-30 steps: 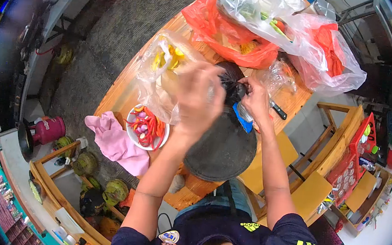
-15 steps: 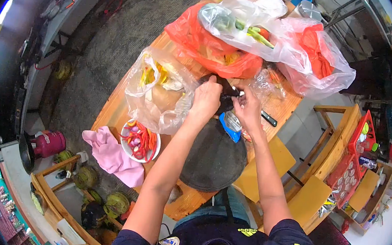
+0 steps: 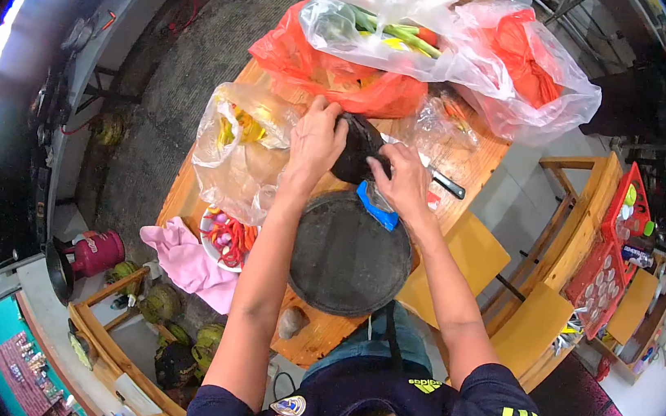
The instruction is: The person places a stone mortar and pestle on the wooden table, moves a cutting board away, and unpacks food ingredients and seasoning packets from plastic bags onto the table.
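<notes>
Between my hands is a dark, crumpled plastic bag, lying beyond a round black stone mortar. My left hand has its fingers closed on the bag's left edge. On the other side, my right hand grips the bag's right edge with curled fingers. What the bag holds is hidden. A blue packet lies under my right hand, over the mortar's far rim. Just right of that hand rests a knife with a black handle.
Left of my arm are a clear plastic bag, a white bowl of red chillies and shallots, and a pink cloth. An orange-red bag and a clear vegetable bag lie at the far end. A stone sits near me.
My hands have moved a little apart, and more of the dark bag shows between them. White bits seen at my right fingers earlier no longer show. The view has shifted slightly.
</notes>
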Tool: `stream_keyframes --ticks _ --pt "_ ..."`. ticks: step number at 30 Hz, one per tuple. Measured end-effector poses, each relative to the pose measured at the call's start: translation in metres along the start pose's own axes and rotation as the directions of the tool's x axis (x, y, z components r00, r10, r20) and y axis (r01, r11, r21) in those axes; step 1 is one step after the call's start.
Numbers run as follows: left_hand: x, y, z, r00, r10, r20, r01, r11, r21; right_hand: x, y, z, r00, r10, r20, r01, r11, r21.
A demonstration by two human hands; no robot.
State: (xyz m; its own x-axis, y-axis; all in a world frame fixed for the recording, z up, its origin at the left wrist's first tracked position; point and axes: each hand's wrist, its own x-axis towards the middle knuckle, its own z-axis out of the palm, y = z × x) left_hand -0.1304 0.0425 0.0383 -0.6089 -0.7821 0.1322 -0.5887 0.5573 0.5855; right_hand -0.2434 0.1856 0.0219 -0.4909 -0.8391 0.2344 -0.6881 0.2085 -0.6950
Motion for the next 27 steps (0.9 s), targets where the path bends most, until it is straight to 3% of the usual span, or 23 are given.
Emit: stream_keyframes --ticks 1,2,5,6,8,12,15,18,21,23,24,25,27 --pt "0.001 0.0 -0.001 1.0 0.004 -0.03 -0.004 1.0 0.003 0.001 0.002 0.002 0.999 0.024 -0.023 -0.024 0.999 0.03" --pt "0.0 0.0 -0.002 0.995 -0.034 -0.09 0.022 0.992 -0.124 0.0 0.002 -0.003 0.999 0.051 0.004 -0.051 0.997 0.064" --pt "0.0 0.0 -0.012 0.981 -0.08 -0.177 0.057 0.99 -0.131 -0.016 0.01 -0.006 1.0 0.008 -0.024 -0.004 0.99 0.144" --pt "0.0 -0.002 -0.015 0.975 0.001 -0.22 -0.049 0.976 -0.212 -0.021 0.01 -0.006 1.0 0.005 0.0 -0.005 0.986 0.17" --pt "-0.001 0.007 -0.028 0.976 -0.001 -0.217 -0.045 0.977 -0.208 -0.027 0.008 -0.009 0.999 0.002 0.048 -0.013 0.975 0.22" --pt "-0.007 0.009 -0.04 0.993 -0.084 -0.088 0.06 0.967 -0.249 -0.029 0.004 -0.014 0.984 -0.141 0.104 0.129 0.984 0.12" --pt "-0.008 0.0 -0.039 0.991 -0.132 0.039 0.132 0.843 -0.522 -0.023 -0.005 -0.027 0.944 -0.265 0.196 0.244 0.962 0.126" --pt "-0.007 -0.001 -0.048 0.989 -0.028 0.146 0.103 0.839 -0.535 -0.014 -0.013 -0.036 0.931 -0.321 0.175 0.296 0.943 0.153" --pt "-0.006 -0.01 -0.06 0.946 0.223 0.234 -0.12 0.915 -0.385 0.001 -0.024 -0.044 0.909 -0.382 0.166 0.34 0.911 0.231" --pt "0.002 -0.015 -0.058 0.949 0.257 0.18 -0.182 0.919 -0.351 0.009 -0.028 -0.027 0.907 -0.395 0.146 0.336 0.888 0.313" --pt "0.004 -0.016 -0.056 0.949 0.277 0.153 -0.214 0.918 -0.332 0.012 -0.029 -0.017 0.903 -0.356 0.242 0.275 0.909 0.312" --pt "0.004 -0.016 -0.055 0.968 0.163 0.193 -0.064 0.898 -0.436 0.017 -0.028 -0.009 0.888 -0.316 0.334 0.216 0.928 0.304" --pt "0.005 -0.013 -0.05 0.95 -0.05 0.307 0.233 0.767 -0.597 0.025 -0.016 0.013 0.897 -0.229 0.379 0.244 0.97 0.008"
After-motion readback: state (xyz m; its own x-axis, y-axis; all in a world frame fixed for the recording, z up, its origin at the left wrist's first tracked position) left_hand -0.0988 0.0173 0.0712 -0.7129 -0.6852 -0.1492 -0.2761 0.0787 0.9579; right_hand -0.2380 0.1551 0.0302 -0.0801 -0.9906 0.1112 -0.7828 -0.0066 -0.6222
